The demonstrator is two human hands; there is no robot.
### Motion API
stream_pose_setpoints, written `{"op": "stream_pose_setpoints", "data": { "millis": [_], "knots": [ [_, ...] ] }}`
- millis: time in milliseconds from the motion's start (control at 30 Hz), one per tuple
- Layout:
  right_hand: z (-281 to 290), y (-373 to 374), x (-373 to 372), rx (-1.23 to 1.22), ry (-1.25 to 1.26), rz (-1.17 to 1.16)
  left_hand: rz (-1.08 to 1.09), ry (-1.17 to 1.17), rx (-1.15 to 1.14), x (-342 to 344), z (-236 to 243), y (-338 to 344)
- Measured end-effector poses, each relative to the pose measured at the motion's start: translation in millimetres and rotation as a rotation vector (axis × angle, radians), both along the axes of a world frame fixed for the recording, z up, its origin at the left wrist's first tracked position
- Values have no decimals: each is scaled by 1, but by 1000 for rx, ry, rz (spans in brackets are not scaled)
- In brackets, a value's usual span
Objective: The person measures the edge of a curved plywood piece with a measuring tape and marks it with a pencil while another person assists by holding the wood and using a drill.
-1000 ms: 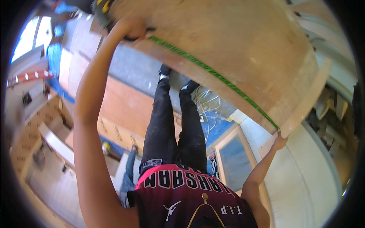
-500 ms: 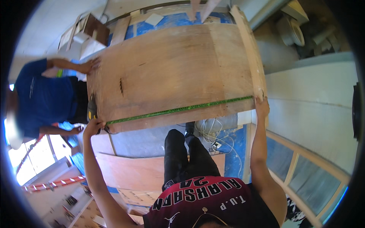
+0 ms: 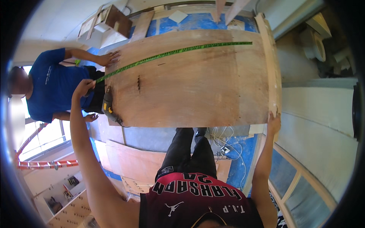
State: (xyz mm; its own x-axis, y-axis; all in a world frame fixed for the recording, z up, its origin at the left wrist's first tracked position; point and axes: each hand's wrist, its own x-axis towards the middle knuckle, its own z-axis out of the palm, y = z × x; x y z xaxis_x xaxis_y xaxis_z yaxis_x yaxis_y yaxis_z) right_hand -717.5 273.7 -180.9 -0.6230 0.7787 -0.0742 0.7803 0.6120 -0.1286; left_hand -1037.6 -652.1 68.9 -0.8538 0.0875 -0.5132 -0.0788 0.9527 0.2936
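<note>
My left hand (image 3: 84, 86) is closed on a tape measure at the plywood board's left end; its green tape (image 3: 171, 51) stretches across the upper part of the board (image 3: 190, 91) toward the right end. My right hand (image 3: 274, 122) grips the pale timber strip (image 3: 268, 64) along the board's right end, near the lower corner. A yellow and dark power drill (image 3: 108, 102) lies at the board's left end, below my left hand.
A co-worker in blue (image 3: 57, 85) stands at left, one hand (image 3: 108, 57) on the board. Around are a wooden cabinet (image 3: 118, 22), a red ladder (image 3: 45, 164), loose cables (image 3: 228, 142), plywood sheets (image 3: 129, 159), a framed glazed panel (image 3: 292, 174) and a toilet (image 3: 311, 45).
The tape has moved from along the board's near edge to higher across it, with my left hand moved up. Its far end has left my right hand. The co-worker has come into view.
</note>
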Motion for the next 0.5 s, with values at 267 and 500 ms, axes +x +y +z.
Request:
{"op": "stream_pose_setpoints", "data": {
  "millis": [267,500],
  "knots": [
    [-8,-10,-8,35,-26,-41,52,-27,123,-83,-96,-93],
    [-11,11,1,78,47,11,-101,-15,123,-168,-204,-74]
  ]
}}
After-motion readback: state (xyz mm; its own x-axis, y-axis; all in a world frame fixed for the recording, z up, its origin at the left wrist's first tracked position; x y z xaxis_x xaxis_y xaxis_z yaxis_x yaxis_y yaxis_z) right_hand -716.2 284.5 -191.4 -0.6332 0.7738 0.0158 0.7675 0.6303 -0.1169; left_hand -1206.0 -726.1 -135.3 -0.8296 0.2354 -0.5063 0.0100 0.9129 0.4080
